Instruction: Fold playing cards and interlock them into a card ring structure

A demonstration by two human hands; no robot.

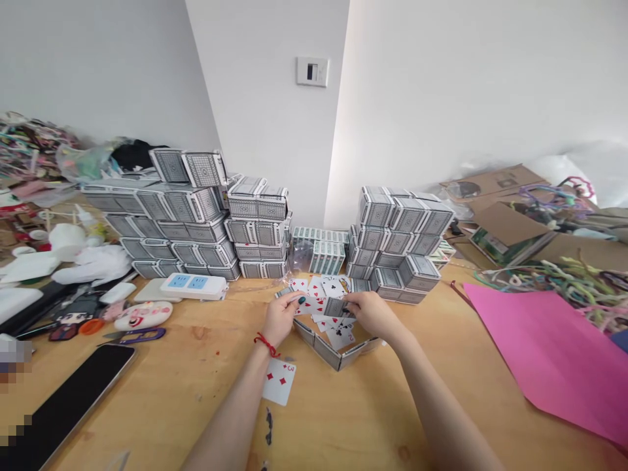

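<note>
My left hand (280, 316), with a teal thumbnail showing and a red cord on the wrist, is closed in a pinch on a playing card near the face-up heart cards. My right hand (367, 310) pinches a playing card (335, 307) with its grey patterned back toward me. Below both hands stands a low V-shaped wall of folded cards (338, 360). Loose face-up cards (340, 335) lie inside it, and more cards (335, 286) lie behind. A three of diamonds (279, 384) rests on the table beside my left forearm.
Stacked card boxes (196, 222) rise at the back left, with another stack (400, 222) at the back right. Green-edged card packs (328, 258) stand between them. On the left lie a phone (69, 402), purple snips (142, 335) and a power strip (193, 286); pink paper (554, 353) is on the right.
</note>
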